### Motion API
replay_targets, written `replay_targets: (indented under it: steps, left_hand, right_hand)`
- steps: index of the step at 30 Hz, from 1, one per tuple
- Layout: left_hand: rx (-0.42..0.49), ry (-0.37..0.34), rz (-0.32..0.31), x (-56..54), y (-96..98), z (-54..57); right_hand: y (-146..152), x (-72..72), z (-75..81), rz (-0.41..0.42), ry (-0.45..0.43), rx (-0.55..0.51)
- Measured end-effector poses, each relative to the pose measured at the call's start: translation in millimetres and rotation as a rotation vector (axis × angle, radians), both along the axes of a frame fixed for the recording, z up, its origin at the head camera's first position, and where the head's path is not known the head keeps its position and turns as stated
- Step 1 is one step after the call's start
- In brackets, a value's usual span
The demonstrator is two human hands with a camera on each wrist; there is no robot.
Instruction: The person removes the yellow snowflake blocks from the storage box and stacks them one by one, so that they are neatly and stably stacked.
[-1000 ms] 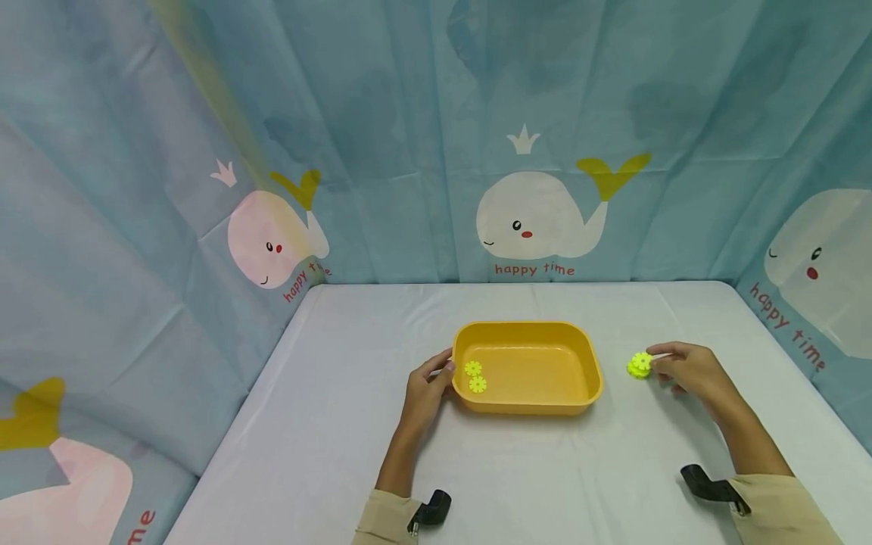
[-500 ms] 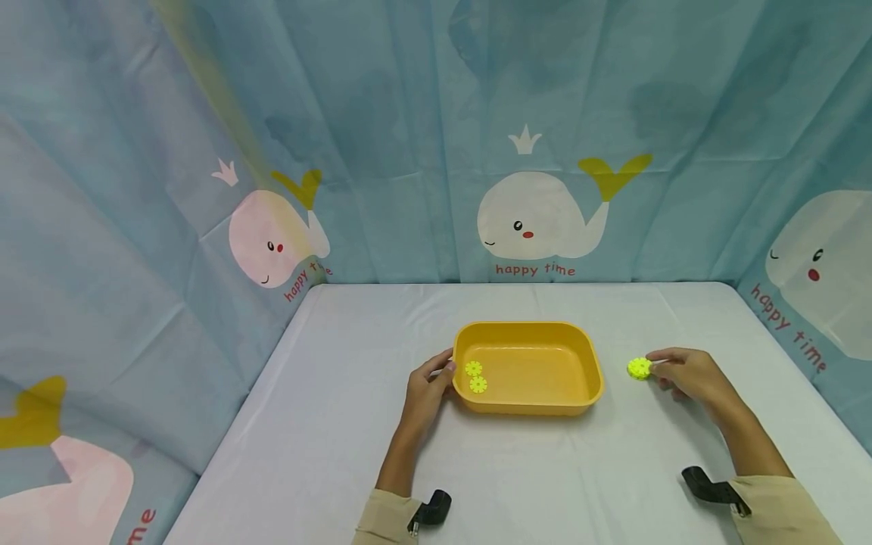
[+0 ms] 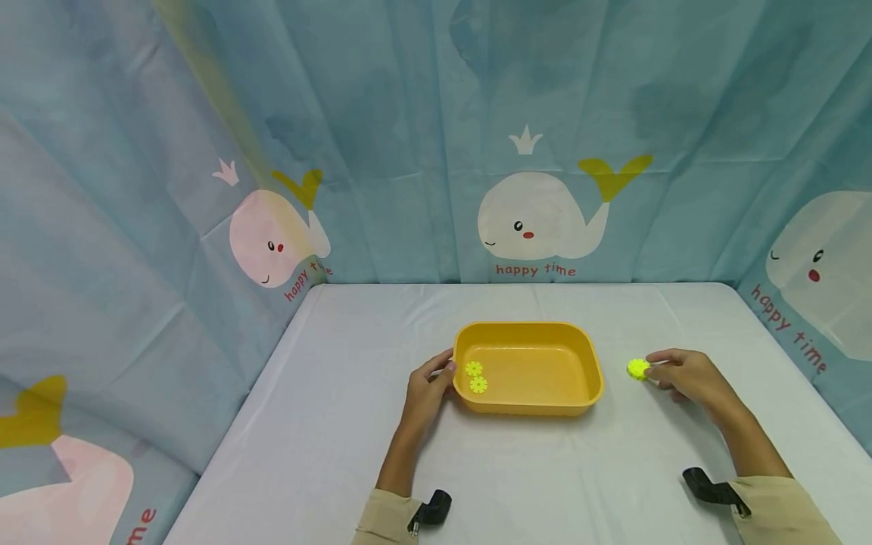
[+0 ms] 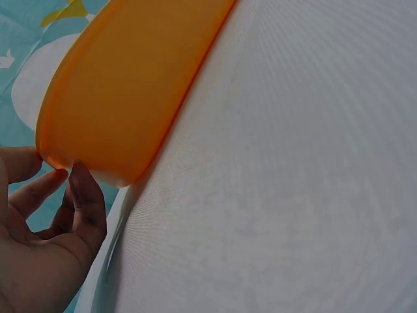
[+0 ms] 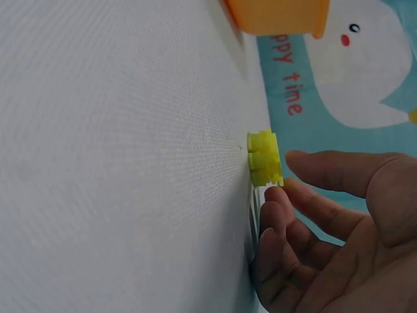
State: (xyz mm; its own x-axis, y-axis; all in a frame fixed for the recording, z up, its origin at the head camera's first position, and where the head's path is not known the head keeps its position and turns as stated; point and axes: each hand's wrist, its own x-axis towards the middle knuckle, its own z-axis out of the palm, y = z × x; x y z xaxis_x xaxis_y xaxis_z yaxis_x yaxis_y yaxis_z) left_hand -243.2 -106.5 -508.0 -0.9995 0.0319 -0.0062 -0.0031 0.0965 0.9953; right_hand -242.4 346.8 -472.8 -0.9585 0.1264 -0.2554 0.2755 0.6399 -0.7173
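Observation:
My left hand (image 3: 424, 393) touches the left end of a yellow plastic tray (image 3: 527, 409), thumb and fingertips right at its rim. In the left wrist view that hand's fingertips lie against the end wall of the tray (image 4: 124, 85). Two lime-yellow flower-shaped pieces (image 3: 476, 377) lie inside it at the left. Right of the tray, several matching pieces form a small stack (image 3: 637, 369) on the cloth. My right hand (image 3: 691, 375) is right beside that stack. In the right wrist view, its thumb and forefinger are spread at the edge of the stack (image 5: 263, 158).
A white cloth (image 3: 545, 477) covers the table. Blue whale-print curtains (image 3: 409, 136) stand along its back and sides. A black wrist mount (image 3: 434, 507) sits at the left sleeve, another black mount (image 3: 708, 484) at the right one.
The tilted flower piece that the right hand held over the stack now lies level on it, and the right thumb and forefinger have loosened. The left hand and tray have stayed put.

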Motion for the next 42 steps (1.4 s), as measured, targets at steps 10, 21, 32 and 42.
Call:
replay_targets:
  steps: [10, 21, 32, 42]
  left_hand:
    - [-0.005, -0.004, 0.003, -0.5, 0.4, -0.9]
    - [-0.016, -0.004, 0.008, -0.9, 0.2, -1.6]
    - [-0.014, 0.006, -0.001, -0.7, -0.3, -0.8]
    - [0.004, 0.009, -0.008, 0.1, -0.7, -1.4]
  right_hand:
    - [-2, 2.7, 1.6, 0.005, 0.036, 0.016]
    - [-27, 8.4, 17.2, -0.010, 0.174, 0.032]
    - [-55, 13.9, 31.4, 0.042, 0.364, -0.020]
    - [-83, 13.8, 35.0, 0.084, 0.476, -0.067]
